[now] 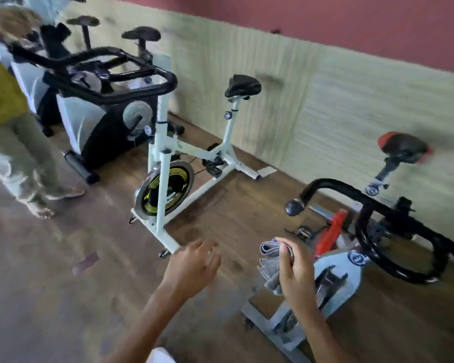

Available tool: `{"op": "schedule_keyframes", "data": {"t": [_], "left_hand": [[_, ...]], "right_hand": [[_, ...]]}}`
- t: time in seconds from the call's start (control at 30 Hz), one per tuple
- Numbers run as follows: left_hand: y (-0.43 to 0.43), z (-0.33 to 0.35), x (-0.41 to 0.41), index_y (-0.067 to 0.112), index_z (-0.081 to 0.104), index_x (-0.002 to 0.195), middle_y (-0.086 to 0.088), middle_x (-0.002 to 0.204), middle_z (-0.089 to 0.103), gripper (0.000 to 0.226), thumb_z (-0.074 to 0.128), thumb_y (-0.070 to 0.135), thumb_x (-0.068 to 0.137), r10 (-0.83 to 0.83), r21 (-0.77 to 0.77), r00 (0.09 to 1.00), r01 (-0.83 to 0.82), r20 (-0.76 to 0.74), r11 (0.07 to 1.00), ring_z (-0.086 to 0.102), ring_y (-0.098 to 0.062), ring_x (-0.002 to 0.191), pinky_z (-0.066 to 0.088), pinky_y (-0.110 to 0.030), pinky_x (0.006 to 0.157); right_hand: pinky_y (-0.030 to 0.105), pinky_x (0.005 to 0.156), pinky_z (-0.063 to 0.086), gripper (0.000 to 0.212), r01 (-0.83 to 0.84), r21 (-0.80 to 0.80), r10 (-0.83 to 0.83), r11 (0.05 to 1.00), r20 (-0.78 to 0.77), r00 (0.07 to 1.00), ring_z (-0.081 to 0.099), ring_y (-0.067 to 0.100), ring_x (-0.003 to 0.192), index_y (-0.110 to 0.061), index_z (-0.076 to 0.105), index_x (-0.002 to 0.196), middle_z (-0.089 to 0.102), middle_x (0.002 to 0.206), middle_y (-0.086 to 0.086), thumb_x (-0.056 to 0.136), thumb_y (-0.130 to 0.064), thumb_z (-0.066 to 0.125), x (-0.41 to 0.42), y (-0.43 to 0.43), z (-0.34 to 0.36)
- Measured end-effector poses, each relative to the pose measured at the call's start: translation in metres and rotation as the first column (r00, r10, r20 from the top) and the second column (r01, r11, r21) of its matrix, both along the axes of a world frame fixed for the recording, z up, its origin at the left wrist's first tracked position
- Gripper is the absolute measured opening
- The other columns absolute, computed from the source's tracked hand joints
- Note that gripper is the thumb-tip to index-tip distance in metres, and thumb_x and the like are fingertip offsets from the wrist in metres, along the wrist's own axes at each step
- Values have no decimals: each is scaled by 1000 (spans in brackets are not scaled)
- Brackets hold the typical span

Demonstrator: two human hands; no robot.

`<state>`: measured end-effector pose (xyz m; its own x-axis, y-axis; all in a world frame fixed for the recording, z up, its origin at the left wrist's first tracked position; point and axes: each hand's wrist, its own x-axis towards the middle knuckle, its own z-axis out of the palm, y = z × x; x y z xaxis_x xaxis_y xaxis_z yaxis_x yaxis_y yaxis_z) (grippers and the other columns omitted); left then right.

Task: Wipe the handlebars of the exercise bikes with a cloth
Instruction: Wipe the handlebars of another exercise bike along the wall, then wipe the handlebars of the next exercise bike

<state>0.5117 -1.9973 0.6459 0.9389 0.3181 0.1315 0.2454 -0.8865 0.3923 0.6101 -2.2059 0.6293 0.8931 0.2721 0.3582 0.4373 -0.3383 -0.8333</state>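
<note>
Clenched in the right hand, the grey cloth sat bunched, one fold poking up past the thumb and the rest hanging loose below the palm. Left hand was empty, fingers slack and half spread, hovering over the wooden floor apart from everything. Cloth touched no bike at this point. Nearest target was the black handlebar of the red-saddled bike, just to the right of the cloth hand and a little above it; its knobbed end pointed toward the hand.

Judgement: the approach to that bar looked to be the step in hand. To do it well, spread the cloth across the palm, wrap it round the tube at the knobbed end, then draw it along the curve through the loop; the free hand could steady the bar.

Further off stood the white bike with its own looped handlebar, more bikes beyond, and another person at left. Frame was motion-blurred.
</note>
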Motion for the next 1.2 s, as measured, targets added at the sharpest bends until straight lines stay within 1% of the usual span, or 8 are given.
{"op": "schedule_keyframes", "data": {"t": [0.27,0.4,0.57,0.7,0.83,0.97,1.07,1.2], "left_hand": [[70,23,91,26,58,120,3,114,68,45,31,50,92,-474,-65,880,471,-35,880,66,-31,100,49,-39,83],[75,25,128,16,64,111,-7,112,68,54,31,53,90,-651,-88,758,651,33,754,65,-39,97,50,-42,75],[62,21,182,13,60,108,-14,102,68,62,19,55,88,-840,-62,540,841,56,537,66,-39,92,50,-42,70],[42,25,224,11,66,103,-12,97,69,51,31,45,91,-861,-94,488,873,145,479,64,-35,88,42,-34,65],[27,32,266,16,66,106,-3,100,67,38,36,38,97,-903,-120,345,938,255,325,58,-17,93,45,-31,74],[4,25,308,10,65,110,-6,108,65,40,36,35,98,-955,-70,202,979,218,191,61,-25,100,51,-40,83],[-22,20,339,9,66,114,-8,116,64,43,35,36,97,-988,-9,71,997,134,71,59,-27,111,48,-45,93],[-44,2,371,17,69,99,1,104,68,34,38,31,97,-977,188,-119,978,178,-85,57,-19,110,29,-39,104]], "right_hand": [[40,83,51,19,497,-70,-498,865,13,867,61,11,97,-34,57,108,63,100,-16,101,-33,40,-22,49,28],[28,84,43,18,674,-54,-673,736,51,738,57,9,94,-31,59,101,58,94,-30,98,-26,42,-32,73,47],[22,83,43,33,872,21,-869,489,94,485,56,15,92,-12,66,101,63,94,-14,95,-31,39,-21,83,62],[35,90,48,25,926,244,-949,289,200,244,59,23,104,-9,64,111,65,108,1,99,-19,44,7,95,82],[39,105,42,24,912,82,-840,403,430,333,53,28,123,-2,65,112,64,118,8,96,-13,51,54,116,67],[45,101,46,27,938,-23,-840,345,439,319,54,27,123,-3,70,107,67,116,9,98,-21,52,67,122,41],[42,102,46,24,959,59,-909,277,338,242,55,20,121,-8,68,109,65,117,-1,96,-22,53,71,132,47],[34,88,50,13,968,237,-985,-85,-164,-46,63,3,97,-30,64,96,67,99,-19,93,-28,52,91,147,67]]}}
